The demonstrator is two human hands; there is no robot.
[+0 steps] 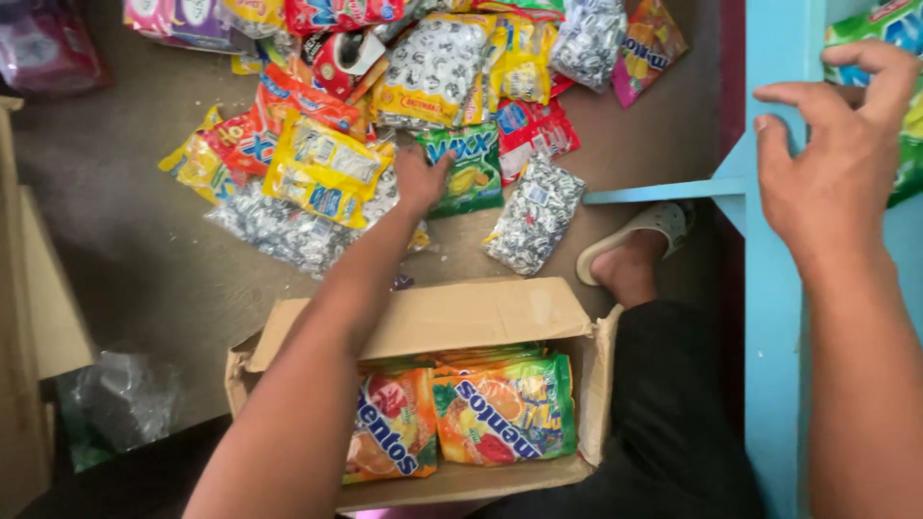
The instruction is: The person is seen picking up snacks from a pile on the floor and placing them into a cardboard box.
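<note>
At the upper middle of the frame the left hand [420, 180] lay flat, fingers loose and holding nothing, on a green candy bag [468, 173] in the floor pile. At the upper right the right hand [835, 154] spread wide against a green packet [899, 58] on the blue shelf [769, 288].

Candy bags [385, 125], carton [452, 317] on floor [144, 259]

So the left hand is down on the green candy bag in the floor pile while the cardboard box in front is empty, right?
Not quite. The head view shows the left hand on the green candy bag, but the cardboard box is not empty: it holds colourful candy bags.
</note>
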